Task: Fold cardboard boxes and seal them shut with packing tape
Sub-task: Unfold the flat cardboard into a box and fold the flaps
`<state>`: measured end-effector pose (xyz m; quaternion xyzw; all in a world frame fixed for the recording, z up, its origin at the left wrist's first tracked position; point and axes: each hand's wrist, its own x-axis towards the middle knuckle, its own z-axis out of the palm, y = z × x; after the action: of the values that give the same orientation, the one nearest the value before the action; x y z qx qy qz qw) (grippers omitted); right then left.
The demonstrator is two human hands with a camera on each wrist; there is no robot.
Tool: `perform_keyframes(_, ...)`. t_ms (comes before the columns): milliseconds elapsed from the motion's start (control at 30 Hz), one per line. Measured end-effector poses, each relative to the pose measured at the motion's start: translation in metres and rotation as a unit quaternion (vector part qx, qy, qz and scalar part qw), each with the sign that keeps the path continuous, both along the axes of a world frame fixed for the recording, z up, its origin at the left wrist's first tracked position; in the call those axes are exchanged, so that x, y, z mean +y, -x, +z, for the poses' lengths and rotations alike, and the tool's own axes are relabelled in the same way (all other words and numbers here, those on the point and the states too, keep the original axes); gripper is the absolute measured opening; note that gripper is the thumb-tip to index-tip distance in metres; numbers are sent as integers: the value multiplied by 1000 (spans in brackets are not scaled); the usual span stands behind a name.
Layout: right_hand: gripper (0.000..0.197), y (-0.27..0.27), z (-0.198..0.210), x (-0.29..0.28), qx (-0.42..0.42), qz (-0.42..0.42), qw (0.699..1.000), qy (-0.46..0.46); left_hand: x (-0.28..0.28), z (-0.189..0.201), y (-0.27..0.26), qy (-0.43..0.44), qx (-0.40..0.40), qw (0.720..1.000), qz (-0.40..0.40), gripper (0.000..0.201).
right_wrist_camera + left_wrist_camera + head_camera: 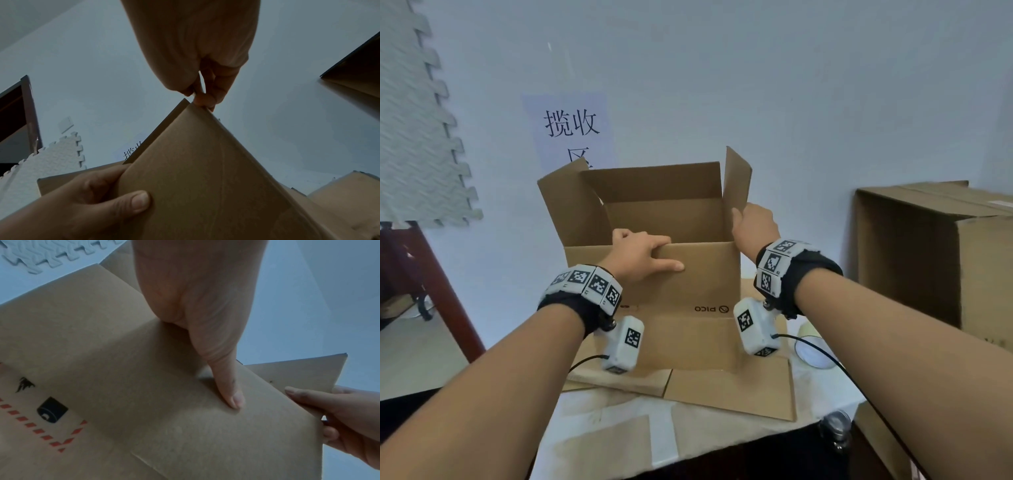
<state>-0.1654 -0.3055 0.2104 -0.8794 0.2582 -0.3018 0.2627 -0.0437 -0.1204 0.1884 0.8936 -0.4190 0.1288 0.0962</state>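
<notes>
A brown cardboard box (654, 274) stands open-topped on flattened cardboard sheets (729, 390) on the table (619, 442), "PICO" printed upside down on its near wall; three flaps stand up. The left hand (640, 253) grips the near flap, fingers (667, 265) spread over it; the right hand (755, 226) pinches the right flap's near edge.

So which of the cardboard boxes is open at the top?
The box in the middle, held by both hands, with its flaps standing up. The larger box at the right has its top closed.

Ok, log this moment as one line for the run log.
stage: folding top flaps | open box: upright, untaped | left hand: grips near flap | right hand: pinches right flap
</notes>
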Motion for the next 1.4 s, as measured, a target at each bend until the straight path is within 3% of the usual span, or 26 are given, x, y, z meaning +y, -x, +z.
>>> perform_keyframes(167, 35, -15, -18, -9, 22, 13, 1000, -7, -13, -13, -15, -28, -26, 999, -1, 50)
perform_keyframes(333, 30, -27, -70, -20, 60, 8, 990, -128, -27, -38, -31, -125, -34, 992, -3, 43)
perform_keyframes(600, 35, -45, -96, -36, 89, 9, 975, -205, -50, -47, -47, -208, -40, 977, 8, 42)
perform_keyframes(733, 29, -54, -100, -45, 79, 44, 968, -232, -54, -37, -44, -239, -7, 971, 15, 47)
perform_keyframes(900, 26, -48, -97, -36, 96, 42, 971, -214, -47, -34, -48, -226, 27, 974, 10, 42)
perform_keyframes(1067, 33, -65, -86, -8, 126, 133, 974, -131, 0, -63, -71, -146, 182, 971, 61, 56)
perform_keyframes(1233, 29, -82, -80, -5, 199, 114, 971, -64, 0, -65, -65, -129, 183, 973, 62, 50)
perform_keyframes(1400, 33, -80, -86, -9, 179, 99, 975, -82, -1, -65, -69, -140, 197, 969, 58, 46)
